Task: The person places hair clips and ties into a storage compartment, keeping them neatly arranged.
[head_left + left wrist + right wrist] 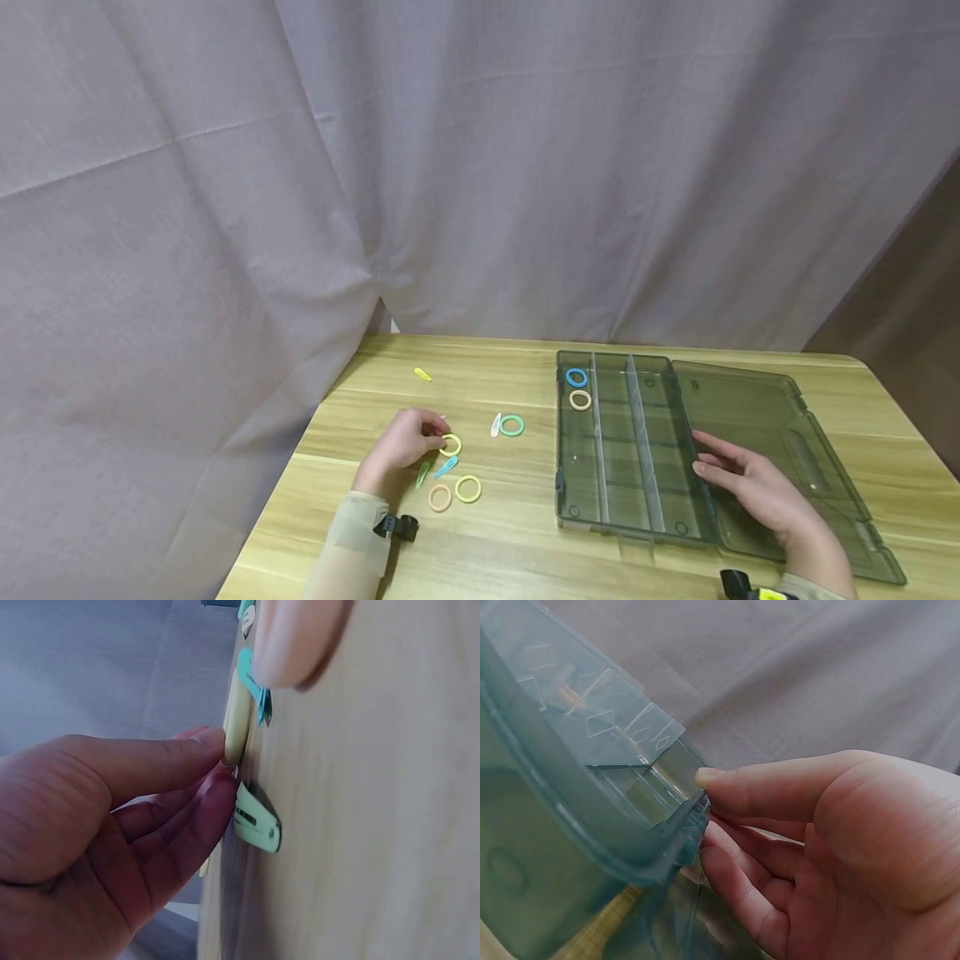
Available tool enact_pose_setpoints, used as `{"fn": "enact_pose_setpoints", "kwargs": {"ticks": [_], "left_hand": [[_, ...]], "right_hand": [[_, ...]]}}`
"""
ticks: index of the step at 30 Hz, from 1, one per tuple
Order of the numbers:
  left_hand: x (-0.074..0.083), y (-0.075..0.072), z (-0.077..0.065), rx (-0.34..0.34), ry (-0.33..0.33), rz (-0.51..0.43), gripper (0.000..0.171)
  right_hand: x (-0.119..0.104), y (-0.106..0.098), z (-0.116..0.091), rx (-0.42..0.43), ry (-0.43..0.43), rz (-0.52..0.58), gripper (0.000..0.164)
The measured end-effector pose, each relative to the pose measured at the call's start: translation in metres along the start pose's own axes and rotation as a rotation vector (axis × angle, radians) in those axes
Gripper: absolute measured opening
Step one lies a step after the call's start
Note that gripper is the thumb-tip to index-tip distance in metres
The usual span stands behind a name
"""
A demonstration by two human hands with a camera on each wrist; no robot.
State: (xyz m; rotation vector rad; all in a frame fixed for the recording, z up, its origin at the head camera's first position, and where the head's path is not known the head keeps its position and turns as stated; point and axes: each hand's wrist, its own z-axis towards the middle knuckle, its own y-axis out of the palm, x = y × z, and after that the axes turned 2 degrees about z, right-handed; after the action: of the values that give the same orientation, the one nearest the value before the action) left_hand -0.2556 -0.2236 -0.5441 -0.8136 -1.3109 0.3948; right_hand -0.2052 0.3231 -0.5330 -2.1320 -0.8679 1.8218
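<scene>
My left hand (405,440) pinches a yellow hair tie (238,724) between thumb and fingers, low over the table. Close below it in the head view lie a blue snap hair clip (446,467) and a green snap hair clip (423,475). My right hand (757,492) grips the hinge-side edge of a grey see-through divider box (618,483), thumb over the rim and fingers outside. The box's lid (750,400) lies folded open to the right. In the left compartment, at the far end, are a blue hair tie (576,386) and a peach hair tie (581,410).
Nearer me on the table are a second yellow hair tie (468,502) and another peach hair tie (440,511). A white hair clip (496,425) lies beside a green hair tie (512,435). Farther back is a yellow hair clip (423,375). A grey curtain (495,208) hangs behind the table.
</scene>
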Motion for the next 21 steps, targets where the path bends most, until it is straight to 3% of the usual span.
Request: {"fn": "enact_pose_setpoints", "kwargs": {"ticks": [10,21], "left_hand": [[-0.0003,-0.0001,-0.0016,0.017,-0.010,0.057,0.015],[0.0028,-0.0004,-0.0017,0.013,-0.027,0.036,0.016]], "right_hand": [[-0.0020,0.0007,0.0004,0.012,-0.012,-0.021,0.072],[-0.0025,-0.0002,-0.0004,0.009,-0.010,-0.017,0.073]]}}
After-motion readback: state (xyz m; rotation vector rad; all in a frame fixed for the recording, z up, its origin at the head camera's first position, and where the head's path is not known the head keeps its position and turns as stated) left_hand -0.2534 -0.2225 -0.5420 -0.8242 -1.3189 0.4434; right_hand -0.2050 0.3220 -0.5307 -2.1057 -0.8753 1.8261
